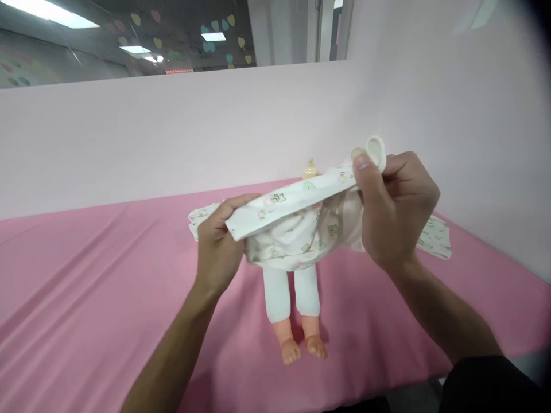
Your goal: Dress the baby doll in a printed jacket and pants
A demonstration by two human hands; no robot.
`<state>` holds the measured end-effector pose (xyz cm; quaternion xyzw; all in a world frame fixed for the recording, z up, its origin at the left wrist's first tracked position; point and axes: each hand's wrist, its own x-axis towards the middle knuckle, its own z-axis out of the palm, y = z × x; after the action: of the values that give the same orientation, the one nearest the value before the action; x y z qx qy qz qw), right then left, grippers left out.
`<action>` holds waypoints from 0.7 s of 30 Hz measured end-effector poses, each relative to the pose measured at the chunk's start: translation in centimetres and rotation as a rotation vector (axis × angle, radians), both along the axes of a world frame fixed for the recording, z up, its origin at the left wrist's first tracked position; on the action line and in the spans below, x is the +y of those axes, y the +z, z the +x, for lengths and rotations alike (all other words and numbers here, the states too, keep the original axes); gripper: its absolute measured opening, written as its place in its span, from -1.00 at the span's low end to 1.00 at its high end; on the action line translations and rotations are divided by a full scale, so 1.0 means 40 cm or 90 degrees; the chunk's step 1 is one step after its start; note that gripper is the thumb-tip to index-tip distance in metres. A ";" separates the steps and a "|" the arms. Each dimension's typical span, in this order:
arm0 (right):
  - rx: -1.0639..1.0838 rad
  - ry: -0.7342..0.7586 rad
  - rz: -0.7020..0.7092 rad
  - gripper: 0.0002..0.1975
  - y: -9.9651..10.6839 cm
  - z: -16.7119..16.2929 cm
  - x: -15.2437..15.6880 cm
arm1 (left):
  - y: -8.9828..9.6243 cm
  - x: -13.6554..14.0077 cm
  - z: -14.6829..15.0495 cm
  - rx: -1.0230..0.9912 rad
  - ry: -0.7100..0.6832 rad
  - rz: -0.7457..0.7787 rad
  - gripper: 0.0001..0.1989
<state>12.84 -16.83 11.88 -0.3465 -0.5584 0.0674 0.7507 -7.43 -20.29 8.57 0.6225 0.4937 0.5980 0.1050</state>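
Both hands grip a white baby garment [297, 195] printed with small stars and animals; its exact kind is unclear. My left hand [221, 244] holds the left end, thumb hidden behind the cloth. With thumb and curled fingers, my right hand [394, 203] pinches the raised right end, where a small white loop or fold stands up. Between them the band is stretched at a slant, and the looser cloth sags below. Behind it a doll [275, 295] lies on its back, white trouser legs and bare feet toward me. Its head and upper body are hidden.
The doll lies on a pink-covered table [107, 298] against a pale wall [172, 132]. Printed white cloth shows on the left [202, 218] and on the right [435, 238]. A pale yellow knobbed object [310, 168] stands behind the garment. A window [172, 34] is above.
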 end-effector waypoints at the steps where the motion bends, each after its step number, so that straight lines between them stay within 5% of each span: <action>1: -0.009 -0.020 0.004 -0.59 0.002 0.006 0.004 | 0.012 -0.006 -0.006 -0.030 0.019 0.013 -0.72; 9: 0.026 -0.007 -0.003 -0.55 0.013 0.062 0.045 | 0.050 -0.018 -0.104 -0.104 0.143 0.022 -0.78; 15: 0.097 0.139 -0.029 -0.59 0.025 0.081 0.063 | 0.053 0.000 -0.112 -0.141 0.037 0.045 -0.68; 21: 0.031 0.176 0.095 -0.60 0.107 0.021 0.038 | 0.016 -0.048 0.006 0.021 -0.145 -0.176 -0.70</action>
<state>13.68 -15.29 16.15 -0.2077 -0.5859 0.1367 0.7713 -7.20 -22.20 9.21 0.6638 0.4992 0.4985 0.2483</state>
